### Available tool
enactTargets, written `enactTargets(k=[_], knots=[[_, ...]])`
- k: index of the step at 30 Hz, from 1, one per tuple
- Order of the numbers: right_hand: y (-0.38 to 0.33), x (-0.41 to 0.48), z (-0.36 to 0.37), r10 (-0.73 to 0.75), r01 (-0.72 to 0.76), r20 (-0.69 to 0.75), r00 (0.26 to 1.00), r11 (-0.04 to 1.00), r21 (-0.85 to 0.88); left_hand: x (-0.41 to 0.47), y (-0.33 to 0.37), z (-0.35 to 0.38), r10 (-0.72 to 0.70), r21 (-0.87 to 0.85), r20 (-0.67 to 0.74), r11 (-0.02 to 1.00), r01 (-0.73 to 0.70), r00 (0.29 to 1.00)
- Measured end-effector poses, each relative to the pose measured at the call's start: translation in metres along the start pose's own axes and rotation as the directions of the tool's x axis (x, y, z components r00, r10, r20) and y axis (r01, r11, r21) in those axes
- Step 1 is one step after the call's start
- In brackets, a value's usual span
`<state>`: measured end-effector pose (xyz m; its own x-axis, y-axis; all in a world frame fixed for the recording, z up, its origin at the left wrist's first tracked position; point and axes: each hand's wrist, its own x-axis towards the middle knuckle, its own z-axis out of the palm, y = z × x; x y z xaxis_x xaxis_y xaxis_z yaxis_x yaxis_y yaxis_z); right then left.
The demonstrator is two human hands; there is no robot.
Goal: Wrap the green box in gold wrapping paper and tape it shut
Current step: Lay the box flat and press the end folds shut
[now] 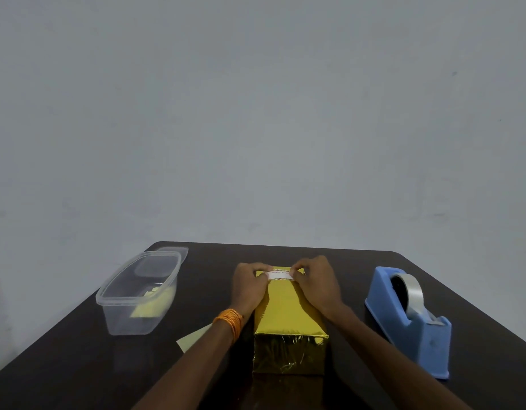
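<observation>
Your gold-wrapped box (288, 315) sits dead centre on the dark table (78, 365), long side running away from you. No green shows anywhere; foil covers every face you can see. Both hands are up at its far end. Your left hand (248, 284) pinches one tip of a white label (281, 275) and your right hand (315, 279) pinches the other, fingers curled, stretching the strip across the top edge. Gripping both ends makes sense: that way the strip lies taut and square to the box as it goes down. There's print on it, but it's too small to read from here. The blue tape dispenser (409, 318) stands just off your right forearm, handy for a one-handed pull. On your left, a clear plastic tub (140, 291) holds some yellowish sheets, and a pale slip of paper (193, 338) lies by your left forearm, partly hidden. The wrapping looks done, so this reads as a finishing touch.
</observation>
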<state>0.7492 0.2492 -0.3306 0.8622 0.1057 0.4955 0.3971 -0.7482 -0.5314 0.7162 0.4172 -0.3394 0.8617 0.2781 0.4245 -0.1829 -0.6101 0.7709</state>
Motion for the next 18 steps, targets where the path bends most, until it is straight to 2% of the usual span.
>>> enactTargets(k=[9,14,18], knots=[[0.006,-0.005,0.001,0.112,-0.106,-0.037,0.993,0.986,0.130,-0.003,-0.007,-0.002,-0.006,-0.110,-0.004,0.994,0.006,1.000],[0.003,-0.006,-0.005,0.041,-0.045,0.041,0.998,0.993,0.112,-0.004,-0.002,-0.003,-0.011,-0.097,-0.006,0.995,0.011,1.000],[0.001,-0.006,-0.007,0.056,-0.062,0.062,0.997,0.992,0.109,-0.005,0.002,-0.006,-0.029,-0.075,0.015,0.997,0.030,0.999]])
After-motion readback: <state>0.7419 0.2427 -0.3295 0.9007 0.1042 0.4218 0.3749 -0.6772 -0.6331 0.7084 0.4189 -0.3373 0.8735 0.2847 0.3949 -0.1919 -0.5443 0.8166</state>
